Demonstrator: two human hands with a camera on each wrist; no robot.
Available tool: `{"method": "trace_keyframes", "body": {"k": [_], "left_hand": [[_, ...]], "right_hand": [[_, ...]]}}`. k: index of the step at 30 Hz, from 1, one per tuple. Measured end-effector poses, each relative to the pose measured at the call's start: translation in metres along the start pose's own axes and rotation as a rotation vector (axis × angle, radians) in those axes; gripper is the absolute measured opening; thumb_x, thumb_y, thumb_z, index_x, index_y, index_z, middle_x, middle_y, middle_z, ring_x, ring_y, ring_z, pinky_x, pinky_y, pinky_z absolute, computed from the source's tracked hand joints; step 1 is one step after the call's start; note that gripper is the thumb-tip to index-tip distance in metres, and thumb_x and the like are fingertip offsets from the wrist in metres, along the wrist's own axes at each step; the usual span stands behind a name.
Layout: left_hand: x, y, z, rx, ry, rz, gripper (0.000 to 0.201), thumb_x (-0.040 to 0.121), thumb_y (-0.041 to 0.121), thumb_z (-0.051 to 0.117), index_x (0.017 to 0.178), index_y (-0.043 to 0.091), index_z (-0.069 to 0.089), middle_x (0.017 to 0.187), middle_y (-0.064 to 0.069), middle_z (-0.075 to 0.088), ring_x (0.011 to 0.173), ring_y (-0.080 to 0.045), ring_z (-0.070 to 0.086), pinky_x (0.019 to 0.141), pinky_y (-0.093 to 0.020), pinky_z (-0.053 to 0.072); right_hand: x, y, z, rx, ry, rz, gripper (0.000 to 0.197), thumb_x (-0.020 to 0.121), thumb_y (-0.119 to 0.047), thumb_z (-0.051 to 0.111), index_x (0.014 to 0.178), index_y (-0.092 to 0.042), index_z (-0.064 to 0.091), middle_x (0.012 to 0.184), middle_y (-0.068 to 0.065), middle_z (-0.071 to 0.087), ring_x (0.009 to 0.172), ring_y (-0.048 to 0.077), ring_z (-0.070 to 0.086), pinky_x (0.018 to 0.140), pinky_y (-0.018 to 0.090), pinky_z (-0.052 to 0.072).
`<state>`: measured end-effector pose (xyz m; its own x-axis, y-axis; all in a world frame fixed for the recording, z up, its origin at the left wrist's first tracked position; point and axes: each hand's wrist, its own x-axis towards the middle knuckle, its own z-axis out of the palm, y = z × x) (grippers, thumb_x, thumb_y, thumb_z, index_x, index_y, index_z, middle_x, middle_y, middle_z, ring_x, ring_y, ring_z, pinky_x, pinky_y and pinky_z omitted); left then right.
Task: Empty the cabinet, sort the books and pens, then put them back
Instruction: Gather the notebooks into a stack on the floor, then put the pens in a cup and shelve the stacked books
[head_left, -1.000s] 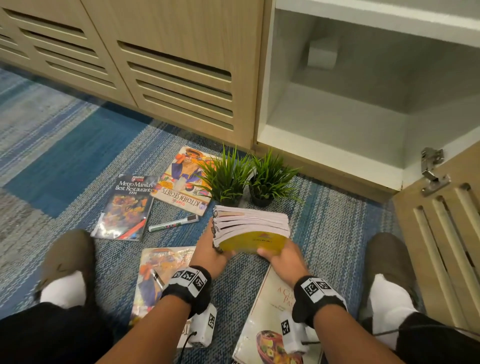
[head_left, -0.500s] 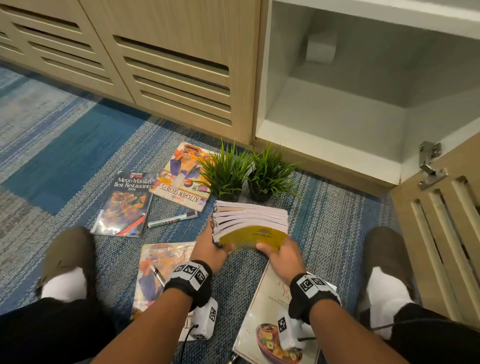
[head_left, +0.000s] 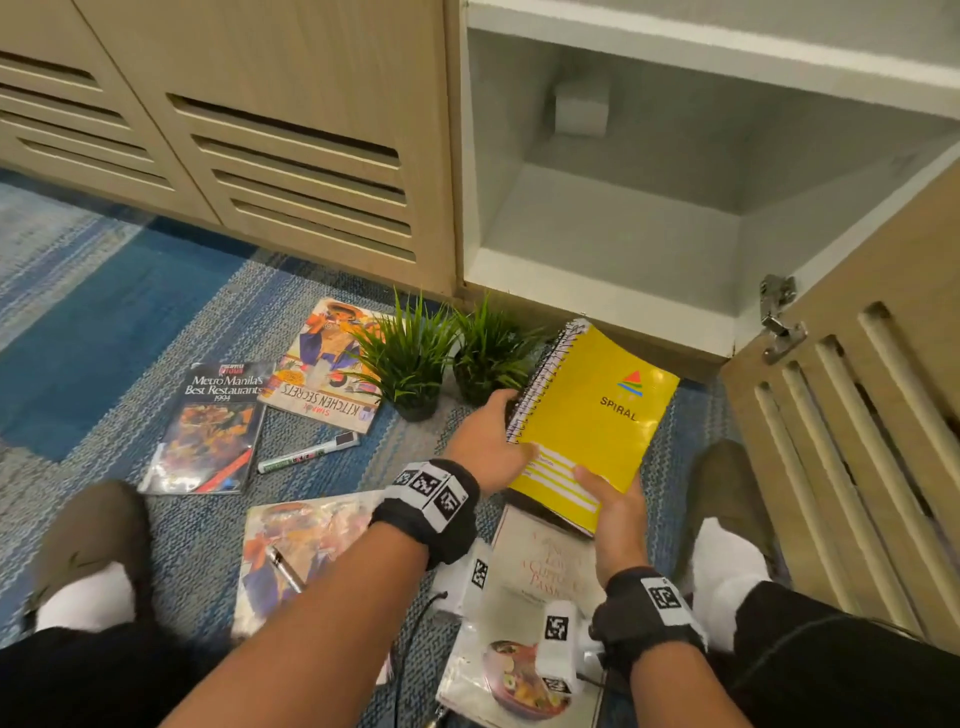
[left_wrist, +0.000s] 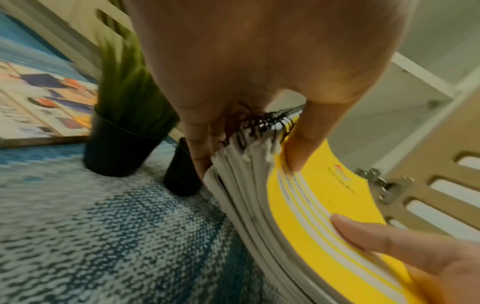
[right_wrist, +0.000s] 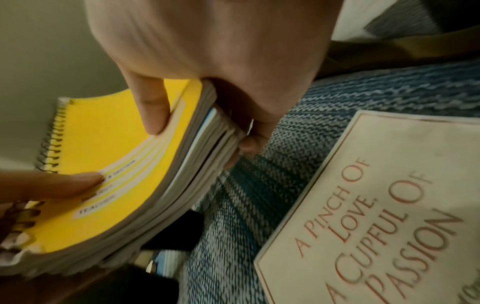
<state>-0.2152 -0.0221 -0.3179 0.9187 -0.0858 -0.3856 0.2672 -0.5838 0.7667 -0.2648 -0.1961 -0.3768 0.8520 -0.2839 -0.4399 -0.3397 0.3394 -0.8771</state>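
Yellow notebook stack (head_left: 587, 415), gripped between both hands

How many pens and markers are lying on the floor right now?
2: a green-and-white marker on the carpet below the Kitchen Secrets book, and a pen on the colourful book. Others may be hidden.

Two small potted grass plants (head_left: 410, 364) (head_left: 491, 358) stand side by side on the blue woven carpet (head_left: 104, 322), just beside the slatted wooden doors (head_left: 291, 156). Brown shoes, probably slippers (head_left: 88, 525), rest either side.
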Motion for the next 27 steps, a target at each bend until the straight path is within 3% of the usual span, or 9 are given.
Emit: {"method": "trace_keyframes", "body": {"k": [5,8,12,13,16,18,21,24,27], "left_hand": [[0.025,0.009,0.041,0.106,-0.102,-0.098,0.068,0.082,0.046,0.061,0.140,0.023,0.034,0.129,-0.006,0.061,0.114,-0.030,0.059,0.097,-0.045,0.049],[0.044,0.006,0.056,0.060,-0.095,-0.199,0.061,0.087,0.035,0.064,0.140,0.017,0.037,0.133,-0.006,0.058,0.119,-0.030,0.056,0.099,-0.036,0.045],[0.066,0.001,0.068,-0.015,-0.058,-0.217,0.054,0.090,0.029,0.065,0.137,0.017,0.040,0.131,-0.004,0.060,0.115,-0.025,0.058,0.096,-0.032,0.044],[0.070,0.000,0.070,-0.031,-0.051,-0.219,0.055,0.091,0.028,0.065,0.137,0.016,0.039,0.131,-0.004,0.059,0.115,-0.025,0.058,0.093,-0.030,0.043],[0.077,-0.001,0.072,0.016,-0.047,-0.221,0.056,0.092,0.028,0.065,0.139,0.012,0.040,0.134,-0.008,0.057,0.121,-0.027,0.055,0.092,-0.029,0.041],[0.079,-0.004,0.071,0.086,-0.043,-0.189,0.050,0.090,0.032,0.067,0.132,0.011,0.049,0.130,-0.008,0.061,0.120,-0.028,0.057,0.094,-0.032,0.044],[0.078,-0.009,0.069,0.084,-0.070,-0.156,0.047,0.086,0.036,0.070,0.126,0.015,0.057,0.123,-0.006,0.066,0.115,-0.027,0.061,0.096,-0.035,0.048],[0.067,-0.005,0.059,0.077,-0.097,-0.118,0.052,0.085,0.033,0.071,0.132,0.019,0.054,0.128,-0.005,0.064,0.118,-0.027,0.059,0.101,-0.036,0.046],[0.048,-0.006,0.050,0.111,-0.114,-0.135,0.060,0.089,0.026,0.067,0.143,0.014,0.043,0.140,-0.008,0.055,0.127,-0.026,0.053,0.104,-0.031,0.040]], "right_hand": [[0.033,-0.004,-0.032,-0.133,0.128,0.100,0.038,0.072,-0.006,0.080,0.106,-0.017,0.067,0.109,0.008,0.074,0.103,0.034,0.069,0.093,0.047,0.055],[0.060,-0.001,-0.041,-0.278,0.105,0.167,0.055,0.060,-0.021,0.083,0.112,-0.015,0.068,0.110,0.006,0.075,0.102,0.031,0.070,0.098,0.050,0.053],[0.090,0.003,-0.046,-0.386,0.083,0.169,0.048,0.077,-0.023,0.080,0.121,-0.019,0.063,0.117,0.003,0.072,0.105,0.029,0.068,0.098,0.046,0.052],[0.095,0.003,-0.045,-0.426,0.091,0.164,0.047,0.082,-0.026,0.078,0.124,-0.018,0.061,0.120,0.005,0.070,0.107,0.029,0.067,0.091,0.042,0.055],[0.105,0.009,-0.041,-0.595,0.113,0.207,0.063,0.080,-0.041,0.077,0.135,-0.017,0.054,0.129,0.007,0.064,0.106,0.031,0.066,0.049,0.027,0.053],[0.108,0.012,-0.040,-0.669,0.123,0.226,0.065,0.081,-0.041,0.076,0.136,-0.016,0.052,0.127,0.007,0.063,0.095,0.028,0.067,0.041,0.026,0.052],[0.112,0.014,-0.040,-0.704,0.133,0.226,0.066,0.080,-0.042,0.078,0.135,-0.017,0.052,0.129,0.006,0.062,0.100,0.029,0.067,0.045,0.030,0.058],[0.108,0.015,-0.041,-0.715,0.152,0.212,0.076,0.073,-0.051,0.080,0.134,-0.015,0.055,0.135,0.008,0.060,0.109,0.031,0.066,0.052,0.038,0.062],[0.095,0.000,-0.037,-0.891,0.129,0.161,0.071,0.073,-0.064,0.073,0.124,-0.015,0.063,0.127,0.010,0.067,0.112,0.034,0.065,0.090,0.045,0.057]]}}
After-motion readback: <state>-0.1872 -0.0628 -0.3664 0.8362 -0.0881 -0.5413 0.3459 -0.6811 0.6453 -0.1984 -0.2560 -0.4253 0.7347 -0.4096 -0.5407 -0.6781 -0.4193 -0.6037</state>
